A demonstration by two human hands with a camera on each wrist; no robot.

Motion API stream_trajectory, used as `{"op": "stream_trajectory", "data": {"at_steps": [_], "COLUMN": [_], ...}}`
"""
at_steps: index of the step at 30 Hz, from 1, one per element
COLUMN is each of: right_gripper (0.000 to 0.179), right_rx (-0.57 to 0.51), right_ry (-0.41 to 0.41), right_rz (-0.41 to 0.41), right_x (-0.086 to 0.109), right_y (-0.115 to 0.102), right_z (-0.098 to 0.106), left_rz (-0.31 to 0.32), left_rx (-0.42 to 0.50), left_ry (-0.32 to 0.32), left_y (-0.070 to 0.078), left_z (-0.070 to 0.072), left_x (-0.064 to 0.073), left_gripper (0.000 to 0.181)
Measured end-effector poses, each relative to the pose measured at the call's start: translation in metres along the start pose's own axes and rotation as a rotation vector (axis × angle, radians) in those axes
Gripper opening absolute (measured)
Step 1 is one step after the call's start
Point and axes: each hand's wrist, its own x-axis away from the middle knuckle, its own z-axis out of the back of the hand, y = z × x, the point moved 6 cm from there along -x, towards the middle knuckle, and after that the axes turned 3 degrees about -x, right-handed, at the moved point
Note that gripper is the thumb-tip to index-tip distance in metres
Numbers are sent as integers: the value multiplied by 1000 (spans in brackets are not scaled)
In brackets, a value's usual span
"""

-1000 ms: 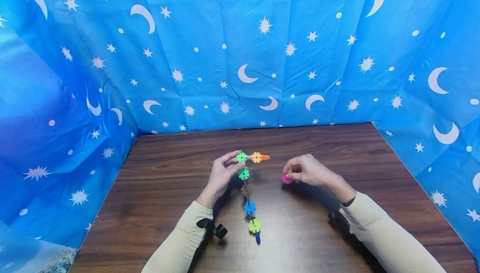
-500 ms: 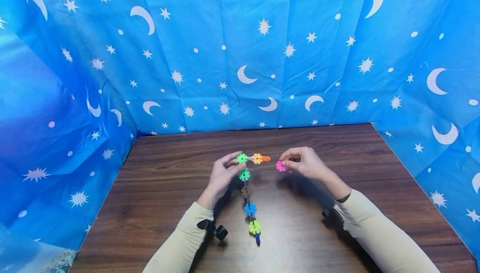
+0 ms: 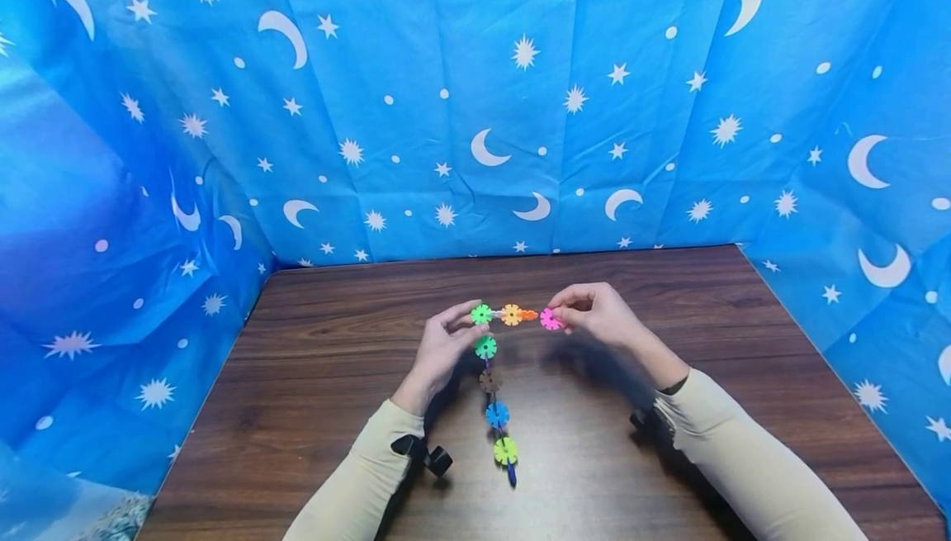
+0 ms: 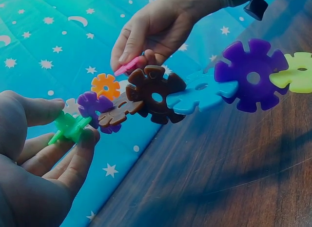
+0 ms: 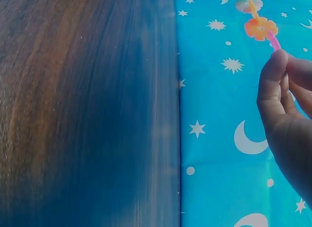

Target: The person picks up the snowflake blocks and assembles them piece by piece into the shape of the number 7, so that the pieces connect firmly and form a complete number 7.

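Note:
My left hand (image 3: 438, 348) pinches the green notched discs at the corner of an L-shaped chain of plastic interlocking discs. One arm of the chain runs toward me through a brown disc (image 4: 157, 95), a blue disc (image 3: 498, 415), a purple disc (image 4: 252, 74) and a yellow-green disc (image 3: 506, 451). The shorter arm points right, through a light orange disc (image 3: 511, 315) to a darker orange disc (image 5: 261, 29) at its end. My right hand (image 3: 605, 318) pinches a pink disc (image 3: 550, 319) between thumb and fingers, its edge right at the orange disc.
A dark wood-grain table (image 3: 312, 442) lies under both hands. Blue cloth (image 3: 416, 177) printed with white moons and stars hangs behind it and at both sides. Black straps with small mounts (image 3: 423, 453) sit on the wrists.
My right hand has moved left and a little away from me, carrying the pink disc up to the orange end of the chain. The left hand has stayed nearly still.

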Motion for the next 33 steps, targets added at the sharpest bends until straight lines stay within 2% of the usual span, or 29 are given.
{"op": "stream_trajectory", "data": {"at_steps": [11, 18, 27, 33], "right_gripper": [16, 14, 14, 14], "right_rx": [-46, -73, -171, -122], "right_ry": [23, 35, 91, 131], "right_rz": [-45, -62, -62, -65], "right_x": [-5, -7, -9, -7], "right_y": [5, 8, 8, 6], "right_z": [-3, -6, -7, -6], "left_rz": [10, 16, 39, 49], "left_rx": [-15, -22, -59, -53], "left_ry": [-11, 1, 6, -5], "left_y": [-1, -1, -3, -5], "left_z": [-1, -1, -1, -5], "left_x": [1, 0, -2, -2], "left_gripper": [48, 44, 45, 45]}}
